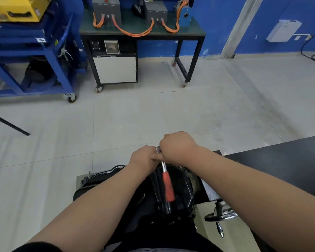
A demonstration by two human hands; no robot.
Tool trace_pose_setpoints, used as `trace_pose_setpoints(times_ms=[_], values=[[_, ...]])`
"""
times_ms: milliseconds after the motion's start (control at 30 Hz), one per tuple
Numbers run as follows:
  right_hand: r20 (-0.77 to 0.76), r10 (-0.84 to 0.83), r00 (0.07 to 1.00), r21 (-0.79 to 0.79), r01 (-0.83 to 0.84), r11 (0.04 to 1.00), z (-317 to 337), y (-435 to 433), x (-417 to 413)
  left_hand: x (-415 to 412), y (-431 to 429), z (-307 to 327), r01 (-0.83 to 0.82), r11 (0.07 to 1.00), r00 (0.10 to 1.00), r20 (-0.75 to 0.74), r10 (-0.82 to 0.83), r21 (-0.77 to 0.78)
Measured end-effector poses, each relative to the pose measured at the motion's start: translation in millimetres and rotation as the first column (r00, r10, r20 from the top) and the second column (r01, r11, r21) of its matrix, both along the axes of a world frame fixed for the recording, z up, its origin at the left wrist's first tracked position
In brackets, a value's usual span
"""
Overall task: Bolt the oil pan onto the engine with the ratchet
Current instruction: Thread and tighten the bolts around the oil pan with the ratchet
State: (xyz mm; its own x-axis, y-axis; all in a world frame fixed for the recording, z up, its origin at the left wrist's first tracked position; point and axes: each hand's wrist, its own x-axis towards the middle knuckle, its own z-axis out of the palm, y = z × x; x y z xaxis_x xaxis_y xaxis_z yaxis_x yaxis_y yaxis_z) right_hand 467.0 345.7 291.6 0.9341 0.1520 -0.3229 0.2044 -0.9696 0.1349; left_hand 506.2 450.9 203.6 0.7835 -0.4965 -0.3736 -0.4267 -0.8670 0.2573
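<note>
The glossy black oil pan [182, 188] sits on the engine [195, 181] just below me. The ratchet [166, 184], with a chrome shank and a blurred orange-red handle, lies over the pan, its head at the pan's far edge. Pale grey floor tiles [171, 110] run to a blue wall [216, 24], where a black workbench [189, 32] with orange cables and a blue cart [25, 51] stand. My left hand [142, 158] and right hand [176, 148] are both clenched round the ratchet's head end and touch each other.
</note>
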Motion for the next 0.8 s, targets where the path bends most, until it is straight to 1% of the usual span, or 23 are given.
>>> trace_pose_setpoints(times_ms=[33, 67, 167, 233, 300, 400, 433, 467, 533, 567, 600, 667, 767, 800], values=[[-0.019, -0.009, 1.0, 0.013, 0.009, 1.0, 0.0, 1.6, -0.5, 0.4, 1.2, 0.1, 0.006, 1.0, 1.0, -0.01, -0.006, -0.01], [-0.012, 0.025, 1.0, 0.018, -0.025, 1.0, 0.2, 2.0, -0.2, 0.3, 2.0, 0.3, 0.026, 0.999, 1.0, -0.003, -0.026, -0.021], [0.076, 0.223, 0.972, -0.006, -0.224, 0.975, 1.0, -3.3, 1.8, 0.3, 3.1, -1.9, 0.074, 0.996, 0.995, 0.066, -0.07, -0.053], [0.106, 0.255, 0.961, -0.033, -0.253, 0.967, 3.1, -6.1, 2.5, 0.6, 2.3, -2.4, 0.056, 0.997, 0.995, 0.087, -0.051, -0.059], [0.075, 0.185, 0.98, -0.069, -0.18, 0.981, 0.6, -1.0, -0.2, 1.1, 2.0, -2.1, -0.005, 0.999, 0.999, 0.04, 0.006, -0.037], [0.016, -0.048, 0.999, -0.05, 0.049, 0.998, -3.4, 5.2, -2.1, 1.8, 1.6, -4.9, -0.065, 0.996, 0.996, -0.071, 0.061, -0.057], [0.025, -0.058, 0.998, -0.041, 0.059, 0.997, -3.6, 5.4, -2.1, 1.7, 1.5, -5.9, -0.056, 0.996, 0.995, -0.089, 0.05, -0.071], [0.057, -0.017, 0.998, -0.035, 0.019, 0.999, -2.9, 4.2, -1.6, 1.9, 1.2, -6.0, -0.038, 0.996, 0.996, -0.085, 0.031, -0.077], [0.091, 0.12, 0.989, -0.026, -0.118, 0.993, 0.0, -1.2, -0.2, 2.3, 0.6, -7.4, 0.013, 0.998, 1.0, -0.023, -0.015, -0.067], [0.094, 0.163, 0.982, -0.021, -0.162, 0.987, 1.7, -4.7, 0.4, 2.4, 0.8, -7.8, 0.029, 0.998, 1.0, 0.005, -0.028, -0.061], [0.09, 0.172, 0.981, -0.011, -0.172, 0.985, 3.9, -6.1, 0.7, 2.2, 1.1, -7.7, 0.025, 0.998, 1.0, 0.016, -0.025, -0.053], [0.041, 0.093, 0.995, -0.002, -0.093, 0.996, 4.4, -1.5, -0.5, 1.8, 1.4, -7.0, -0.009, 0.999, 1.0, -0.009, 0.009, -0.037], [-0.013, -0.104, 0.995, 0.005, 0.104, 0.995, -2.4, 7.2, 0.3, 3.4, -0.3, -5.2, -0.057, 0.997, 0.996, -0.075, 0.053, -0.053], [-0.012, -0.119, 0.993, 0.013, 0.119, 0.993, -3.1, 7.3, 1.0, 3.4, -0.5, -4.8, -0.051, 0.997, 0.996, -0.08, 0.046, -0.055]])
